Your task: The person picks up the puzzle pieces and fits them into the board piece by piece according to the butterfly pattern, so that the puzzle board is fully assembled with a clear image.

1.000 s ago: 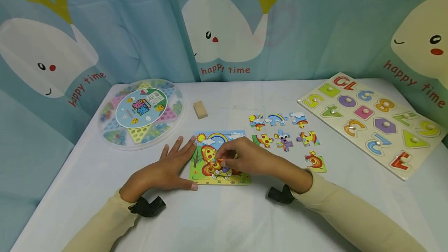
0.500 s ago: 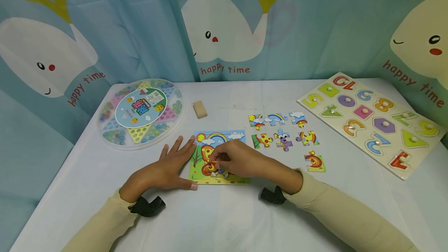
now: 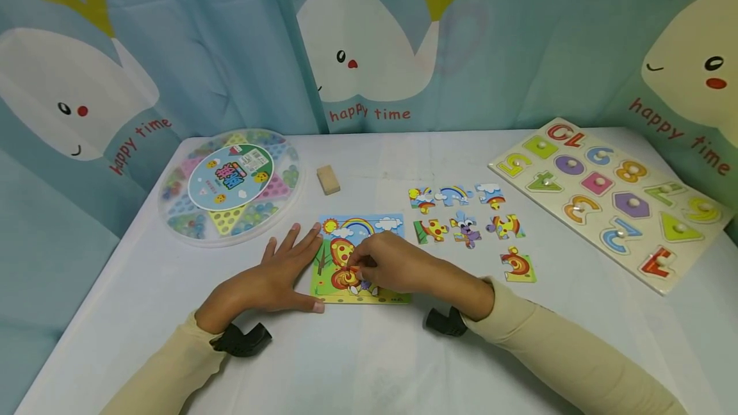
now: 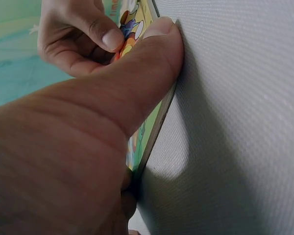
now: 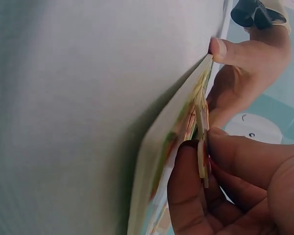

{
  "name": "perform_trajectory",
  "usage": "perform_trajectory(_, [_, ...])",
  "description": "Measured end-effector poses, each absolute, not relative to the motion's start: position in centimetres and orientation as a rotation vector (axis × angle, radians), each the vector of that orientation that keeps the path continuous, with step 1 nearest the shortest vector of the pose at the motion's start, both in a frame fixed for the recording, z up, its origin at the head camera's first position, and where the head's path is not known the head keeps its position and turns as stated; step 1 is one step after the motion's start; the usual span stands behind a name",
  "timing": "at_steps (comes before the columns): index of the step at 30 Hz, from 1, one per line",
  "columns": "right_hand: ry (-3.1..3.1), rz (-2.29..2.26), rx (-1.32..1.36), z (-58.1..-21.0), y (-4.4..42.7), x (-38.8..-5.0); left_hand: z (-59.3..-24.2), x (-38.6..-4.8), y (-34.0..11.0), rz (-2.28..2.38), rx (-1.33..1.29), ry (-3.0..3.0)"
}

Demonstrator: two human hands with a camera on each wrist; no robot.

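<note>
A colourful jigsaw board with a cartoon butterfly picture lies flat on the white table. My left hand, fingers spread straight, rests along its left side; in the left wrist view the thumb touches the board's edge. Over the middle of the board, my right hand pinches a puzzle piece between thumb and fingers. From the right wrist view, that puzzle piece appears thin and edge-on, tilted above the board; its picture is mostly hidden. Several loose puzzle pieces lie in rows right of the board.
Behind the left hand stands a round clear game box with coloured beads. A small wooden block sits beyond the jigsaw. At right lies a number-and-shape peg board. A blue whale-print curtain hangs behind the table.
My right hand has shifted slightly left and lower over the board with the puzzle piece, then stayed almost still. My left hand keeps its place.
</note>
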State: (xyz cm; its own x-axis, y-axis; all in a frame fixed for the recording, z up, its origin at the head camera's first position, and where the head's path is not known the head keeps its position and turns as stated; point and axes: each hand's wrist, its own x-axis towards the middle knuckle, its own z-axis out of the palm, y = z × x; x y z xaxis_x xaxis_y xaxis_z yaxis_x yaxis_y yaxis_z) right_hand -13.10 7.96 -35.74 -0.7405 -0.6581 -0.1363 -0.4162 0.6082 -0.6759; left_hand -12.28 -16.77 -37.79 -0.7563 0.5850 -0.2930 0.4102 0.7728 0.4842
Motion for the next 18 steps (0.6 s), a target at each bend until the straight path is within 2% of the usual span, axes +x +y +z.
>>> perform_trajectory(18, [2.526,-0.78,-0.787,-35.6,6.7,-12.8,-37.8,-12.2,-16.7,0.565,0.744,2.529])
